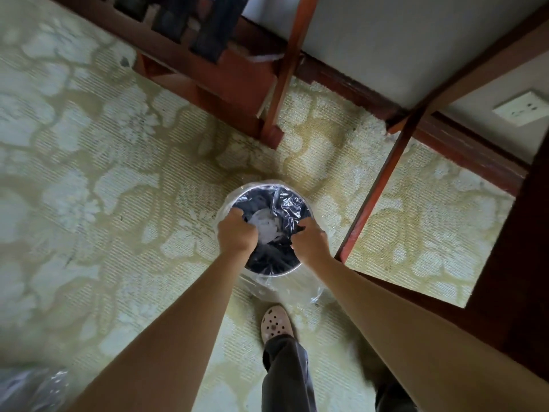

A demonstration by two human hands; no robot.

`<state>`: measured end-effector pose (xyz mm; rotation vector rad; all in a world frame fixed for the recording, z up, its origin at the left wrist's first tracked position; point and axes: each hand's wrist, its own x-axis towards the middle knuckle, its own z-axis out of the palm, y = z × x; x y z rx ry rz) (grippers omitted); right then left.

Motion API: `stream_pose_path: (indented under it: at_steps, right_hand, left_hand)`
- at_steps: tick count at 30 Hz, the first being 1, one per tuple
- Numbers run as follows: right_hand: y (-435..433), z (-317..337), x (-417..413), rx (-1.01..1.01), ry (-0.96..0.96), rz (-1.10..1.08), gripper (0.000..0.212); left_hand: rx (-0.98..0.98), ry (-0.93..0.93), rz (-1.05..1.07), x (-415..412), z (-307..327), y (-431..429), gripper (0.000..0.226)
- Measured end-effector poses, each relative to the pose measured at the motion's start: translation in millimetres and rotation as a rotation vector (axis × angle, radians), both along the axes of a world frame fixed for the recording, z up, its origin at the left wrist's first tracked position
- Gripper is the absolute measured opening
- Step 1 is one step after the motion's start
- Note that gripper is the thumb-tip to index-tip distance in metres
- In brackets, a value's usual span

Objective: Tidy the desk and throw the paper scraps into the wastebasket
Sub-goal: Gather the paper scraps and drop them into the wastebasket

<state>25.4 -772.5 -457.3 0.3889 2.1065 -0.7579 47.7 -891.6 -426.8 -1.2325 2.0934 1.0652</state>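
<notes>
**Operator:** Where is the wastebasket point(269, 258)?

**Spotter:** Straight below you. It stands upright on the flower-patterned carpet point(118, 173), just ahead of your pale clog point(276, 322) and dark trouser leg point(285, 373). It is round and dark inside, with a clear plastic liner point(289, 200) folded over the rim and bunched round the outside.

**Operator:** And my hands?

**Spotter:** Your left hand point(236, 233) is on the left side of the rim, with its fingers curled over the edge and down into the basket, gripping it. Your right hand point(310, 240) is on the right side of the rim and is clenched on the edge in the same way. Both arms are stretched down towards it.

**Operator:** Where are the paper scraps point(266, 226)?

**Spotter:** They are inside the basket, a crumpled white lump between your two hands. It lies lower than your knuckles, against the dark wall.

**Operator:** What's around me?

**Spotter:** A reddish wooden desk leg point(377, 191) slants down just to the right of the basket, near your right wrist. A white wall socket point(523, 108) is far to the right. At the lower left corner there is some crinkled plastic point(29, 388), too blurred for you to identify.
</notes>
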Motion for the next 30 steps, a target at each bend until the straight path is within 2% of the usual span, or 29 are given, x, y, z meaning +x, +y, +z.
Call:
stream_pose_path:
  at_steps: [4,10,13,17,24,30]
  right_hand:
    - [4.4,76.2,-15.8,-0.057,0.152,-0.153,0.034]
    - [30.9,254.7,-27.3,-0.142,0.451,-0.168,0.026]
    - [57.0,330.9,-21.4,-0.164,0.571,-0.26,0.026]
    - [123.5,430.4,0.3,-0.194,0.73,-0.22,0.025]
    - [295.5,529.7,71.6,-0.181,0.94,-0.29,0.013]
    - [473.8,546.3,156.8,0.069,1.066,-0.324,0.02]
  left_hand:
    - [-0.016,0.116,0.058,-15.8,66.5,9.4,0.03]
    - [0.141,0.395,0.102,-41.0,232.1,52.3,0.028]
    - [0.173,0.515,0.101,-34.7,310.4,76.0,0.027]
    - [0.188,0.642,0.057,-3.2,406.1,118.7,0.023]
    - [0.245,0.812,-0.105,60.1,498.8,267.1,0.015]
    - [0.34,0.828,-0.404,103.6,509.5,448.8,0.017]
